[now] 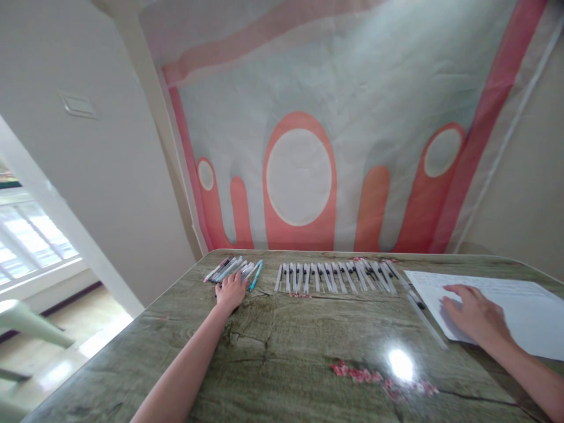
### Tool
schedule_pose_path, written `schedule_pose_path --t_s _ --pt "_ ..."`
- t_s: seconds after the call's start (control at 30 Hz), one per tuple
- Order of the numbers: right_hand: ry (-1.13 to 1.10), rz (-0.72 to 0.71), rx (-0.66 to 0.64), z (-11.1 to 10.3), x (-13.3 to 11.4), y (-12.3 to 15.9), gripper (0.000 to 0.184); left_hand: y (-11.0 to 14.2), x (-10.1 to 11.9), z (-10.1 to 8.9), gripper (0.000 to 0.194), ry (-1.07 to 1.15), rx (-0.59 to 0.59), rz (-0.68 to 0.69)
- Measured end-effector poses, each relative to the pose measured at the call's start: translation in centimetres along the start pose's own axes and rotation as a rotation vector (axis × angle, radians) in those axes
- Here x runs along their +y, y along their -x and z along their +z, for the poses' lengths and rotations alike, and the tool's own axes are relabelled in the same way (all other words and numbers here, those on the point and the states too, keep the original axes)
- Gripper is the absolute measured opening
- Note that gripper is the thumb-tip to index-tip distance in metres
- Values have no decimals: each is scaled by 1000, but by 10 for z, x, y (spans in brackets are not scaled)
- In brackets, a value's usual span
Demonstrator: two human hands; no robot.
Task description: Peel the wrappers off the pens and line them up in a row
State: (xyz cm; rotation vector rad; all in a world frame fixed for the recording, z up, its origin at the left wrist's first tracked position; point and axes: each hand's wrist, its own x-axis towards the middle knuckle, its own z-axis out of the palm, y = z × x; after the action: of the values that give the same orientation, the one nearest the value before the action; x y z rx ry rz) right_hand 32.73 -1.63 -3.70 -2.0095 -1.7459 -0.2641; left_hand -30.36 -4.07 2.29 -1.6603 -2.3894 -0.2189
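Observation:
My left hand (232, 292) lies at the near end of a small bunch of pens (225, 268) on the left of the table, fingers stretched out over their ends. A turquoise pen (255, 276) rests just right of that hand, apart from the fingers. Over a white sheet of paper (529, 311) with faint writing, my right hand (478, 314) hovers or rests, thumb and fingers apart and nothing visible between them. Between the hands runs a row of slim clear pens (326, 277) with dark parts. A loose clear pen-like tube (426, 320) lies beside the paper's left edge.
The wood-patterned table (282, 364) carries printed pink blossoms and a bright light reflection. A wall with a red and pale mural (299, 235) stands behind its far edge. At the left are a pale green stool (35, 323) and a window (33, 235).

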Motion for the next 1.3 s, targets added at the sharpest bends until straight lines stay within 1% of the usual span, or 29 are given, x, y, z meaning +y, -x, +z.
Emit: schedule_pose_path --t_s 0.1,0.23,0.33,0.47,0.57,0.67,0.73,0.8,0.83,0.9,0.97,1.0,1.07,1.13,1.17,1.23,1.27,1.3 --pt "-8 0 2 -1 -1 1 35 -2 1 -6 42 22 54 -7" --pt "-10 -12 16 -3 -2 2 35 -10 2 -11 35 33 111 -45" --pt "-16 -11 25 -3 -3 2 34 -16 3 -14 33 32 88 -65" --pt "-35 -25 30 -5 -5 2 33 -23 6 -17 29 49 -18 -89" --pt "-57 -25 36 -7 -6 3 33 -26 7 -21 27 124 -72 -125" --pt "-82 -28 52 -8 -7 3 33 -28 8 -29 28 277 -41 -155" --pt "-100 -35 77 -8 -8 2 33 -28 17 -35 29 366 -3 -123" --pt "-127 -41 115 -9 -12 1 32 -24 36 -41 30 434 0 -44" --pt "-146 -46 139 -11 -14 1 31 -20 50 -44 29 487 -19 6" --pt "-204 -73 196 -15 -20 0 29 -4 86 -50 29 591 -80 89" --pt "-288 -103 252 -22 -28 0 28 21 129 -57 30 942 -259 188" --pt "-336 -104 283 -27 -32 1 27 35 150 -60 29 1097 -381 226" --pt "-453 -104 295 -37 -42 4 27 67 191 -67 27 1341 -639 275" --pt "-568 -78 246 -49 -54 8 29 96 227 -72 28 1457 -895 258" --pt "-617 -61 203 -56 -60 10 30 108 242 -74 30 1485 -992 228" --pt "-729 -52 69 -68 -74 15 31 128 268 -76 35 1527 -1148 167" --pt "-805 -57 -6 -73 -81 18 30 136 279 -76 36 1543 -1198 139" --pt "-890 -75 -110 -78 -89 21 30 143 288 -77 36 1565 -1237 121"
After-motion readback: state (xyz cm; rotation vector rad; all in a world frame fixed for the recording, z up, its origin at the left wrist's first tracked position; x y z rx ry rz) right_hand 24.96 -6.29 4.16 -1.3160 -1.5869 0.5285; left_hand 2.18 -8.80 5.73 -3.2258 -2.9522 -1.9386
